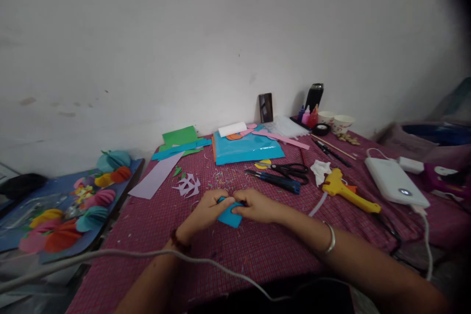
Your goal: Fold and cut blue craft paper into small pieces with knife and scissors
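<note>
A small folded piece of blue paper [229,217] lies on the red checked tablecloth [154,225] in front of me. My left hand [206,208] pinches its left edge with closed fingers. My right hand [257,206] presses and grips its right edge, fingers curled. The two hands meet over the paper and hide most of its top. A metal bangle sits on my right wrist, a dark bead band on my left.
Behind the hands lie black scissors [290,170], a blue craft knife [274,180], a yellow glue gun [348,191], white paper cut-outs [188,185], coloured paper sheets [246,147], a white power bank [395,181], cups and bottles at the wall. Paper flowers on a blue board [66,211] lie left. A white cable [147,255] crosses near me.
</note>
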`<action>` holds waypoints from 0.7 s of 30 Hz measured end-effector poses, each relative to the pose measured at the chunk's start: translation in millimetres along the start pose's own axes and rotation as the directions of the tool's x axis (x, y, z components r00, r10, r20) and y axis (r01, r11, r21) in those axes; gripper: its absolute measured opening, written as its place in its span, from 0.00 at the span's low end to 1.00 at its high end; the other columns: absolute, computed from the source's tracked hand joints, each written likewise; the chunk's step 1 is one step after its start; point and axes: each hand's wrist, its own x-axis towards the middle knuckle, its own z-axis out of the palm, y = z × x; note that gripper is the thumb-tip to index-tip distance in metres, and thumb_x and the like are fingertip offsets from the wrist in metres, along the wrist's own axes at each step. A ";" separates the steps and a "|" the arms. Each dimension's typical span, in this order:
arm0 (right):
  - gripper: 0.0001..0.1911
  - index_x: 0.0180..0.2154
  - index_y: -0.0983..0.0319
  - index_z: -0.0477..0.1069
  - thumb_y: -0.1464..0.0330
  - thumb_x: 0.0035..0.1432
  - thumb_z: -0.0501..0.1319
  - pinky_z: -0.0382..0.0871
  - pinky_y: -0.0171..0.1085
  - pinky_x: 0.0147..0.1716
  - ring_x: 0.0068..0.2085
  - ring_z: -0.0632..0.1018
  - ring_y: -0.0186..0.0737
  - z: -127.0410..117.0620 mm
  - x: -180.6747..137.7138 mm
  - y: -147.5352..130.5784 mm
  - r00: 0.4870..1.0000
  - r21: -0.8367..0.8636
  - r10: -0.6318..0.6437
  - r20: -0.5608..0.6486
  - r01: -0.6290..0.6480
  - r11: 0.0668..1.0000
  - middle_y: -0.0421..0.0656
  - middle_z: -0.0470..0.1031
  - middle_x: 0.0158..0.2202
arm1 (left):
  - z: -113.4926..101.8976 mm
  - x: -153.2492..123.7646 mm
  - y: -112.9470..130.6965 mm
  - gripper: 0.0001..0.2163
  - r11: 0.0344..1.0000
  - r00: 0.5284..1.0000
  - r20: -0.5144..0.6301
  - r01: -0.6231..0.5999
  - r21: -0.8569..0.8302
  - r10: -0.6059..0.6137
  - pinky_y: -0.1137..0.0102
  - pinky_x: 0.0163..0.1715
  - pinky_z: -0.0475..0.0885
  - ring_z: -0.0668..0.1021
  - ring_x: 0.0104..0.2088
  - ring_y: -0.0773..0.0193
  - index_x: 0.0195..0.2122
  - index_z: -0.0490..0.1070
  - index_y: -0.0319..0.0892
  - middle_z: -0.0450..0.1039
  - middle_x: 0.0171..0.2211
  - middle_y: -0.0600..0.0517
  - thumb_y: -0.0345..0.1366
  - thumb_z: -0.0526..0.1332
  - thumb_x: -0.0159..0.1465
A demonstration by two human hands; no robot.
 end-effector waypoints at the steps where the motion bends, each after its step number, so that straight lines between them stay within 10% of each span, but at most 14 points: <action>1: 0.08 0.25 0.62 0.63 0.68 0.54 0.59 0.56 0.31 0.25 0.25 0.64 0.31 -0.2 0.1 0.2 1.000 0.103 0.021 0.011 -0.022 0.994 0.35 0.62 0.23 | -0.3 -0.1 0.2 0.18 0.998 1.000 -0.014 0.017 -0.058 -0.018 0.75 0.21 0.54 0.60 0.21 0.70 0.20 0.62 0.40 0.55 0.19 0.57 0.46 0.56 0.61; 10: 0.25 0.25 0.62 0.60 0.46 0.54 0.56 0.55 0.31 0.23 0.25 0.60 0.30 -5.6 0.4 -5.3 0.998 0.385 0.061 -0.032 -0.044 0.922 0.35 0.57 0.22 | 6.8 -1.1 2.4 0.16 0.991 0.937 -0.347 0.004 -0.133 -0.050 0.74 0.23 0.58 0.61 0.22 0.70 0.20 0.60 0.41 0.56 0.20 0.57 0.45 0.57 0.59; 16: 0.26 0.42 0.61 0.66 0.47 0.52 0.60 0.64 0.33 0.30 0.33 0.68 0.34 4.3 0.2 -2.3 0.986 0.544 0.126 -0.105 -0.049 0.837 0.39 0.66 0.33 | 15.1 -8.0 4.6 0.16 0.993 0.842 -0.526 -0.112 0.047 0.120 0.74 0.23 0.56 0.60 0.21 0.71 0.18 0.54 0.42 0.54 0.19 0.59 0.40 0.60 0.57; 21: 0.20 0.35 0.61 0.65 0.50 0.57 0.57 0.65 0.34 0.30 0.30 0.68 0.33 10.5 -2.0 -4.1 0.987 0.446 0.040 -0.156 0.034 0.895 0.38 0.64 0.30 | 22.0 -9.5 0.2 0.17 0.972 0.790 -0.568 -0.171 0.158 0.231 0.74 0.22 0.57 0.60 0.21 0.70 0.20 0.55 0.43 0.54 0.19 0.60 0.42 0.62 0.56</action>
